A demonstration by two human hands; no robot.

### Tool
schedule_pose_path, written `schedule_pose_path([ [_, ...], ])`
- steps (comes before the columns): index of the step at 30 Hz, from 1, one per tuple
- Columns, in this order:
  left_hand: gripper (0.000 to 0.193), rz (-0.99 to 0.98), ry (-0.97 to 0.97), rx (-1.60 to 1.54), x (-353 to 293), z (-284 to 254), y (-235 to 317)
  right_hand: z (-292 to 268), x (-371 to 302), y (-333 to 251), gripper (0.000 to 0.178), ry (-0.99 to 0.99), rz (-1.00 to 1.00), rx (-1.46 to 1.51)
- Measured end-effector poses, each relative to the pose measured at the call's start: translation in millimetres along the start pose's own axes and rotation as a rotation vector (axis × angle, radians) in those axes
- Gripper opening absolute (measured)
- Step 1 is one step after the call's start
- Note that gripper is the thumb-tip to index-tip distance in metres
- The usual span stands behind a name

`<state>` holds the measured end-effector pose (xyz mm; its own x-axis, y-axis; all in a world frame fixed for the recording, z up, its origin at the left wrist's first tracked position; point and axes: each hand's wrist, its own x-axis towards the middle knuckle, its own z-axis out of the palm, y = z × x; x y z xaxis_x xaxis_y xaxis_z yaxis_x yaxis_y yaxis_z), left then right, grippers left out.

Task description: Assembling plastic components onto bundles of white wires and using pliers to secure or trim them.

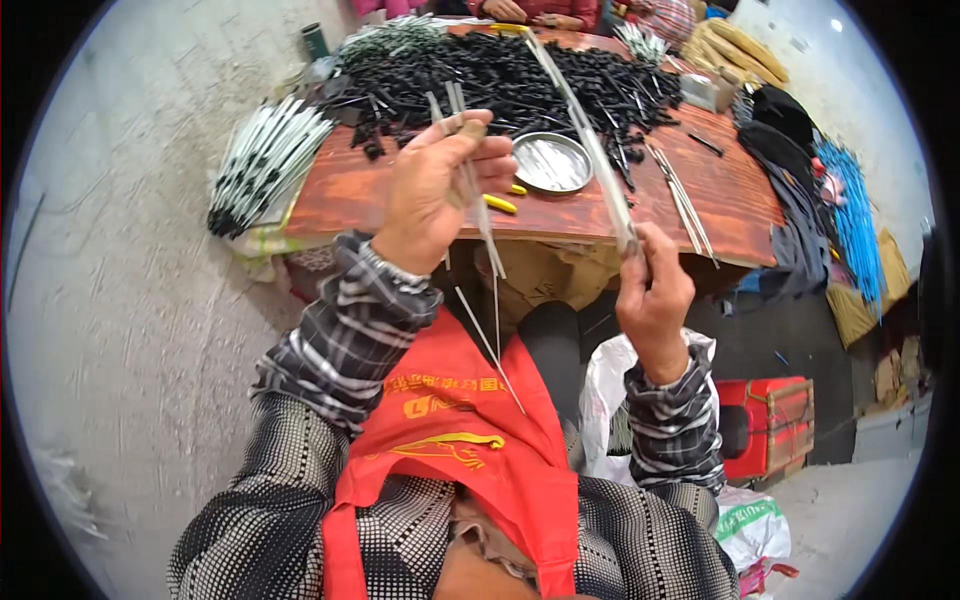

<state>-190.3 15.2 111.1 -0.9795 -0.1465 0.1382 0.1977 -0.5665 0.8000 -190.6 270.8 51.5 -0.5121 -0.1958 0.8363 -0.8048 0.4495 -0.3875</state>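
Observation:
My left hand [425, 195] is raised over the near table edge, its fingers closed on several thin whitish rods [490, 240]. Some of their ends hang down over my red apron [455, 400]. Out to the right, my right hand [655, 295] pinches the lower end of a long clear plastic strip or sleeve [592, 140], which slants up and away across the table. Between the hands stands a round metal dish [552, 162] with something pale and shiny in it. Yellow tool handles [500, 204] lie just beside my left fingers. Farther back spreads a big heap of small black parts [450, 85].
Bundled pale rods with black ends [265, 155] hang over the left end of the wooden table [345, 190]. Loose thin rods [685, 205] lie at its right. Another person's hands [505, 10] show at the far side. A red box [765, 425] and white sack [605, 395] stand low right.

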Motion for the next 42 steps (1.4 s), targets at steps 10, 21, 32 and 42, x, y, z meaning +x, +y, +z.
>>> schedule_pose_path([
  [10,0.024,0.046,-0.038,0.020,-13,-3,6,43,-29,-38,0.046,-0.065,-0.186,0.035],
  [21,0.026,0.118,-0.039,0.088,1,-15,20,62,-30,-36,0.030,-0.019,0.060,0.274],
  [32,0.008,0.113,0.010,-0.119,-9,-9,49,52,-11,26,0.002,-0.031,-0.281,-0.261],
  [42,0.014,0.068,-0.405,-0.190,-39,-9,64,64,-33,-11,0.056,-0.765,-0.415,0.068],
])
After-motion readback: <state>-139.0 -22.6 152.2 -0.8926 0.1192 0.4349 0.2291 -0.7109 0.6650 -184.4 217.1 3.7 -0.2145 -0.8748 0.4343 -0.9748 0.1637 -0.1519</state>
